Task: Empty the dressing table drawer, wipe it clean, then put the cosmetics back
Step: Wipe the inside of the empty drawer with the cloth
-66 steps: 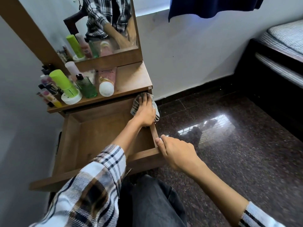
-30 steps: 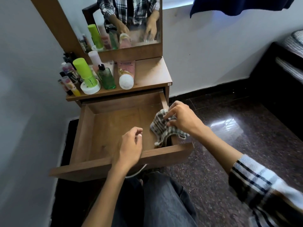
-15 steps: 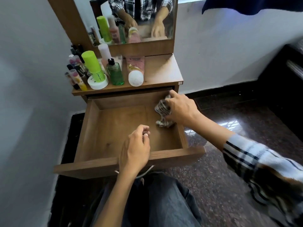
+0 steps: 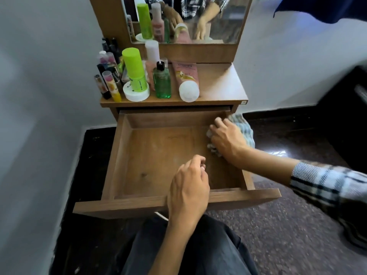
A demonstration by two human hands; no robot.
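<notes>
The wooden drawer (image 4: 151, 159) is pulled out and holds no cosmetics. My right hand (image 4: 226, 141) grips a striped cloth (image 4: 241, 126) draped over the drawer's right wall near its far corner. My left hand (image 4: 188, 187) hovers over the drawer's front panel (image 4: 119, 207) with fingers loosely curled, holding nothing. On the dressing table top (image 4: 218, 84) stand the cosmetics: a lime green can (image 4: 134, 70) on a white jar (image 4: 136, 93), a green bottle (image 4: 162, 82), a pink tube (image 4: 187, 82) lying down, and several small lipsticks and tubes (image 4: 108, 84) at the left.
A mirror (image 4: 186, 18) rises behind the table top and reflects the bottles and my hands. A grey wall stands close on the left. Dark polished floor (image 4: 288, 225) spreads to the right, with dark furniture (image 4: 349, 120) at the far right. My knees are under the drawer front.
The cloth passed from my left hand to my right. My right hand carried it toward the drawer's far right corner, and my left hand drew back to the drawer front.
</notes>
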